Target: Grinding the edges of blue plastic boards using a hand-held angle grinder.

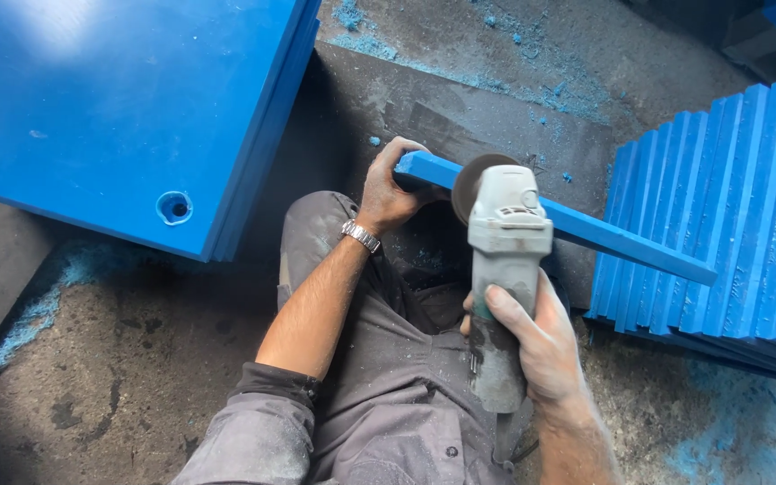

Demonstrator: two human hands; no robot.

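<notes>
A long blue plastic strip (621,241) runs from the middle of the view down to the right. My left hand (390,190) grips its near end, a metal watch on the wrist. My right hand (532,337) holds a dusty grey angle grinder (505,269) by its body. The grinder's round disc (473,184) sits against the strip's side, close to my left hand. My grey-trousered legs lie under both hands.
A stack of large blue plastic sheets (127,117) with a round hole fills the upper left. Several blue strips (729,207) stand in a row at the right. Blue shavings litter the concrete floor and a dark mat (460,108).
</notes>
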